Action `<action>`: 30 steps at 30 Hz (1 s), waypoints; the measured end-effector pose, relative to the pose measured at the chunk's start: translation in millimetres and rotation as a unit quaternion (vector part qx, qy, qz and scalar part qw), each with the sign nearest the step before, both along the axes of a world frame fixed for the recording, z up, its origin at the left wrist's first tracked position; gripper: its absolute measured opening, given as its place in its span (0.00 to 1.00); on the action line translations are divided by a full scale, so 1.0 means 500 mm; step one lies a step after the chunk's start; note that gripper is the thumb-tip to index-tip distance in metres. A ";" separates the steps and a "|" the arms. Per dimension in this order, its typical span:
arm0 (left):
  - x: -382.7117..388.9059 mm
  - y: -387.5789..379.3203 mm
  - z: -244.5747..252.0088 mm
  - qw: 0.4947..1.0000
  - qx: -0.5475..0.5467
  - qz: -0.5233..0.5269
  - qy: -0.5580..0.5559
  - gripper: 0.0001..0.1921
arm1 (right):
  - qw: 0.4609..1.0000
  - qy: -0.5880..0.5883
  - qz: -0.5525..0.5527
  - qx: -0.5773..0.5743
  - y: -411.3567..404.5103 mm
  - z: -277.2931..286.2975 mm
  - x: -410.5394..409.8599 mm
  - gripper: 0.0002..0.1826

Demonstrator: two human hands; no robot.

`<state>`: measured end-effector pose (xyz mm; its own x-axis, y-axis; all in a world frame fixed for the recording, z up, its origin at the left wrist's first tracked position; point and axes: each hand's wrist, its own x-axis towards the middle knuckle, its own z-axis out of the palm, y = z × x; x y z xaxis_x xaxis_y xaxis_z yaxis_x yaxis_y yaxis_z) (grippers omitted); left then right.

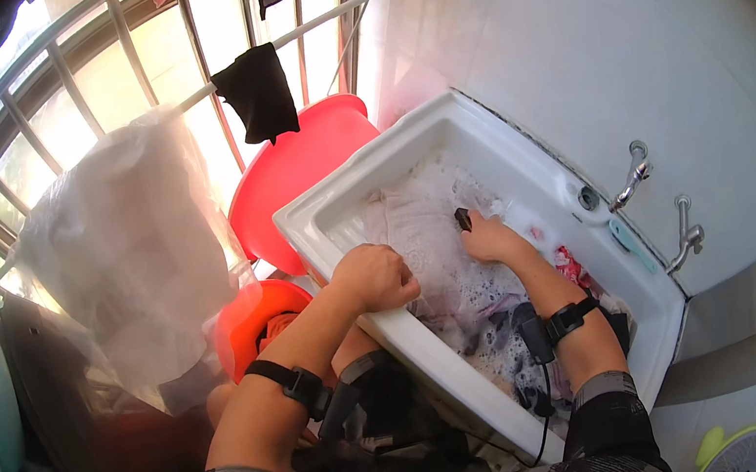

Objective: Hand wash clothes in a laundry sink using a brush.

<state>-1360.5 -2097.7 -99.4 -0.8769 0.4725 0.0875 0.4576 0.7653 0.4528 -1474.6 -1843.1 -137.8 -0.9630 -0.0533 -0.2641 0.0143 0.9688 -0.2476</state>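
Observation:
My left hand (377,277) is curled over the near rim of a white laundry sink (432,346); whether its fingers grip anything is hidden. In the sink my right hand (487,237) holds a small dark brush (463,219), its lower side out of view. Beneath it a pale wet cloth (407,231) lies spread in soapy water. Dark garments (505,334) are soaking nearer to me, and a red patterned cloth (568,265) is right of my right wrist.
Two metal taps (636,176) are on the wall right of the sink, with a turquoise brush (631,244) on the ledge. A pink basin (294,175) and an orange bucket (233,326) stand left. A black cloth (263,95) hangs from a pole beside plastic sheeting (128,253).

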 end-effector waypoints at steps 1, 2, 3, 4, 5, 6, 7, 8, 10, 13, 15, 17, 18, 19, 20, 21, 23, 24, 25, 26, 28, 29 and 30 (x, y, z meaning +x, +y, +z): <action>0.004 -0.013 0.002 1.000 -0.003 0.007 -0.002 0.17 | 0.997 -0.041 0.064 0.029 -0.020 0.066 0.018 0.32; 0.006 -0.014 0.006 1.000 0.004 0.003 0.017 0.17 | 0.987 -0.080 0.121 0.061 -0.022 0.111 0.033 0.32; 0.004 -0.007 0.009 0.999 0.013 -0.006 0.036 0.17 | 0.988 -0.080 0.117 0.063 -0.025 0.116 0.049 0.32; 0.004 -0.005 0.012 0.999 0.015 -0.008 0.034 0.17 | 0.987 0.011 0.156 -0.033 -0.046 0.109 0.074 0.32; 0.005 -0.007 0.015 1.000 0.001 -0.010 0.019 0.18 | 0.967 0.102 0.194 -0.129 -0.069 0.101 0.090 0.32; 0.004 -0.006 0.020 1.000 -0.015 -0.013 0.007 0.18 | 0.968 0.103 0.191 -0.129 -0.092 0.083 0.090 0.32; 0.004 -0.002 0.024 1.000 -0.016 -0.016 0.006 0.18 | 0.959 0.121 0.223 -0.129 -0.117 0.051 0.077 0.32; 0.005 0.000 0.030 1.000 -0.026 0.000 0.002 0.19 | 0.948 0.139 0.256 -0.130 -0.132 0.025 0.062 0.31; 0.007 0.008 0.034 0.999 -0.036 0.012 -0.004 0.19 | 0.964 0.160 0.185 -0.107 -0.124 0.001 0.003 0.30; 0.005 0.016 0.035 0.999 -0.024 0.038 0.000 0.19 | 0.980 0.174 0.083 -0.050 -0.117 -0.008 -0.041 0.30; 0.004 0.019 0.027 0.992 -0.048 0.119 -0.008 0.19 | 0.985 0.156 0.039 -0.057 -0.113 -0.013 -0.040 0.30; -0.001 0.005 -0.002 0.990 -0.038 0.131 0.045 0.19 | 0.978 0.173 0.065 -0.101 -0.116 -0.014 -0.003 0.30; 0.002 -0.001 -0.013 0.985 -0.028 0.137 0.097 0.18 | 0.968 0.186 0.084 -0.145 -0.113 -0.011 0.028 0.30; 0.004 -0.001 -0.013 0.986 -0.026 0.138 0.094 0.18 | 0.969 0.184 0.085 -0.143 -0.101 -0.002 0.062 0.30; 0.007 -0.006 -0.003 0.988 -0.008 0.113 0.102 0.18 | 0.958 0.185 0.166 -0.141 -0.094 0.016 0.097 0.30; 0.007 -0.003 0.003 0.991 0.014 0.080 0.111 0.18 | 0.944 0.185 0.238 -0.135 -0.078 0.026 0.117 0.30; 0.011 0.003 0.010 0.995 0.012 0.072 0.066 0.18 | 0.966 0.158 0.172 -0.113 -0.050 0.017 0.106 0.30; 0.003 0.003 0.019 0.997 0.006 0.068 0.029 0.18 | 0.979 0.142 0.119 -0.085 -0.034 0.014 0.089 0.30; 0.001 0.002 0.020 0.997 0.004 0.066 0.033 0.18 | 0.988 0.122 0.068 -0.060 -0.024 0.009 0.075 0.30; 0.001 0.002 0.018 0.997 0.004 0.063 0.034 0.19 | 0.989 0.122 0.046 -0.064 -0.016 0.001 0.065 0.30; 0.007 -0.001 0.016 0.997 0.002 0.067 0.030 0.19 | 0.989 0.124 0.048 -0.069 -0.034 0.011 0.076 0.30; 0.008 -0.002 0.015 0.998 0.000 0.059 0.012 0.19 | 0.988 0.126 0.047 -0.072 -0.045 0.015 0.082 0.30; 0.012 -0.005 0.017 0.998 -0.003 0.056 -0.007 0.19 | 0.988 0.123 0.053 -0.076 -0.069 0.032 0.096 0.30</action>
<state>-1354.7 -2100.5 -91.0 -0.9252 0.3727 0.0712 0.3628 0.8142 0.4533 -1426.8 -1877.6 -122.0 -0.9841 -0.1776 -0.0031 -0.1636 0.9129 -0.3739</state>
